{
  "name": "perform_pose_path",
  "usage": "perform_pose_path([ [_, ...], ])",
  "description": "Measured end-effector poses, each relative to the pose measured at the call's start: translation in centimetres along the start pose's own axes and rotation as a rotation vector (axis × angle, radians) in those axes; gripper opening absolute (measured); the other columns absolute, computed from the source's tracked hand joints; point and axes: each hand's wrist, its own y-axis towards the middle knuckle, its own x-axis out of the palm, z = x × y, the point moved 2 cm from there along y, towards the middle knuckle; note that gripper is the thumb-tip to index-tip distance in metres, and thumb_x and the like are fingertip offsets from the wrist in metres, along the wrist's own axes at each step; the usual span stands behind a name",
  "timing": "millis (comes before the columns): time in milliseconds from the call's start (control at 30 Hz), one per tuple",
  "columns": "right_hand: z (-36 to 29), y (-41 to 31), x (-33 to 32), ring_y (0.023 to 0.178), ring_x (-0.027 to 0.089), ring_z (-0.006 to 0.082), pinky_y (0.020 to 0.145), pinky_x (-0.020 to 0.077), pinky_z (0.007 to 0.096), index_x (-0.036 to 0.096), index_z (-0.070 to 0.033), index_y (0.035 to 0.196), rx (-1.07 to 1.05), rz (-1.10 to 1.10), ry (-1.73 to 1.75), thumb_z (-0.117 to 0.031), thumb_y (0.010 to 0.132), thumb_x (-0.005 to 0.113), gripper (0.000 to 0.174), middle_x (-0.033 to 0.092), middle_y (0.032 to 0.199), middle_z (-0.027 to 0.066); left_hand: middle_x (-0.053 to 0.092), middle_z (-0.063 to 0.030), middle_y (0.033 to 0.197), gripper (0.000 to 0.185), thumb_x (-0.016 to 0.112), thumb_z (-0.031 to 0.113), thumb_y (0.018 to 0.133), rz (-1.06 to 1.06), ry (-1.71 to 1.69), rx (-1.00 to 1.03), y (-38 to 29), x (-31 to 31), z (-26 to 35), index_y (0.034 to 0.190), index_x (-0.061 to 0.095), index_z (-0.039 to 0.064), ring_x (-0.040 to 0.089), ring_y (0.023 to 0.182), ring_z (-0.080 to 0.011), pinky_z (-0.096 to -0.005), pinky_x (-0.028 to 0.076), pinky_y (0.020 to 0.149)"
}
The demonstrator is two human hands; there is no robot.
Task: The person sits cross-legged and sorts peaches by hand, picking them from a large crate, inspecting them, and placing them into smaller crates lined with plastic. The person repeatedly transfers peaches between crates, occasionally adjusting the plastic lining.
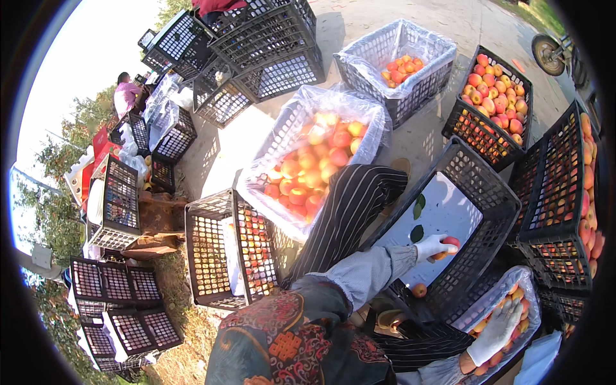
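Note:
My left hand (428,248), in a white glove, holds a red and yellow apple (451,242) above a black plastic crate (481,175). A white sheet (450,207) covers part of that crate's bottom, with several green leaves (417,233) on it. One loose apple (419,290) lies by its near end. My right hand (498,327), gloved too, lies spread over the apples (518,293) in a crate with a clear plastic liner (527,279). Whether its fingertips grip any apple is hidden.
A lined crate of apples (308,168) stands beside my left leg. Beyond are another lined crate (418,106), a full apple crate (491,134) and stacked crates (553,231) at right. More black crates (269,43) stand behind. A person (126,96) is far left; a wheel (547,55) shows upper right.

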Motion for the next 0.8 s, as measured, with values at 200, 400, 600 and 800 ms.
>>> perform_pose_path([
  [200, 0.6, -2.7, 7.3, 0.133, 0.045, 0.0336, 0.108, 0.0361, 0.0435, 0.034, 0.001, 0.148, -0.438, -0.596, -0.845, -0.03, 0.098, 0.051, 0.061, 0.042, 0.149, 0.0161, 0.066, -0.006, 0.092, 0.06, 0.076, 0.048, 0.073, -0.266, 0.185, 0.291, -9.9, 4.5, 12.4, 0.118, 0.064, 0.01, 0.063, 0.074, -0.0162, -0.0288, 0.05, 0.047],
  [400, 3.6, -5.7, 10.9, 0.135, 0.042, 0.03, 0.113, 0.0315, 0.0402, 0.03, 0.006, 0.147, -0.506, -0.804, -0.71, -0.005, 0.083, 0.065, 0.073, 0.038, 0.15, 0.0169, 0.068, -0.0058, 0.091, 0.064, 0.08, 0.054, 0.063, -0.292, 0.58, 0.275, -15.8, 4.6, 17.3, 0.108, 0.071, 0.01, 0.066, 0.076, -0.0189, -0.032, 0.055, 0.053],
  [600, 5.7, -6.9, 11.4, 0.127, 0.05, 0.028, 0.111, 0.0346, 0.0378, 0.048, 0.001, 0.136, -0.601, -0.678, -0.992, 0.011, 0.077, 0.064, 0.062, 0.053, 0.137, 0.0136, 0.067, -0.0054, 0.086, 0.07, 0.076, 0.063, 0.065, -0.299, 0.616, 0.188, -15.7, 3.5, 15.9, 0.107, 0.069, 0.008, 0.062, 0.067, -0.0163, -0.0288, 0.049, 0.049],
  [800, 4.9, -4.9, 10.3, 0.124, 0.051, 0.026, 0.108, 0.0375, 0.0374, 0.034, 0.002, 0.146, -0.241, -0.496, -0.286, -0.018, 0.091, 0.067, 0.068, 0.049, 0.14, 0.0184, 0.062, -0.0078, 0.101, 0.064, 0.049, 0.064, 0.092, -0.503, 0.254, 0.187, -14.4, 4.0, 15.1, 0.111, 0.061, 0.004, 0.06, 0.083, -0.015, -0.027, 0.051, 0.056],
])
